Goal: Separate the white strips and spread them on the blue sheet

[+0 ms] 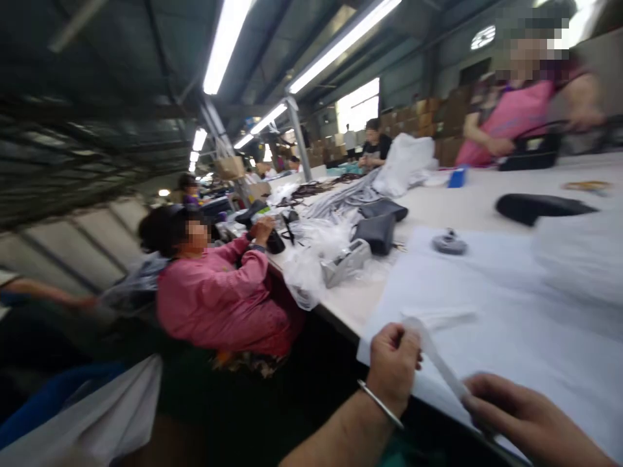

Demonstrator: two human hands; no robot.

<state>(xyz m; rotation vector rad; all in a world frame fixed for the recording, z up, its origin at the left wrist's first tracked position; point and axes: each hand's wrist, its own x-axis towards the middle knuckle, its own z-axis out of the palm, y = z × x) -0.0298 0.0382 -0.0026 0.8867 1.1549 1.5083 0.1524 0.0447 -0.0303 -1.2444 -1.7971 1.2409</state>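
Note:
A thin, pale translucent strip (pixel 440 360) stretches between my two hands above the near edge of the table. My left hand (pixel 395 363), with a bangle at the wrist, pinches its far end. The near end is gripped between the thumb and fingers of my right hand (pixel 511 405). Under the strip lies a white sheet (pixel 511 318) covering this part of the table. Another flat whitish piece (pixel 452 318) rests on the sheet just beyond my left hand; blur hides what it is.
A grey tape-like roll (pixel 449 242), a black bag piece (pixel 540 207) and a blue block (pixel 457 177) lie farther back. A dispenser-like grey object (pixel 345 263) and dark pouches (pixel 377 227) are left. A person in pink (pixel 219 292) sits at the left edge; another stands across the table.

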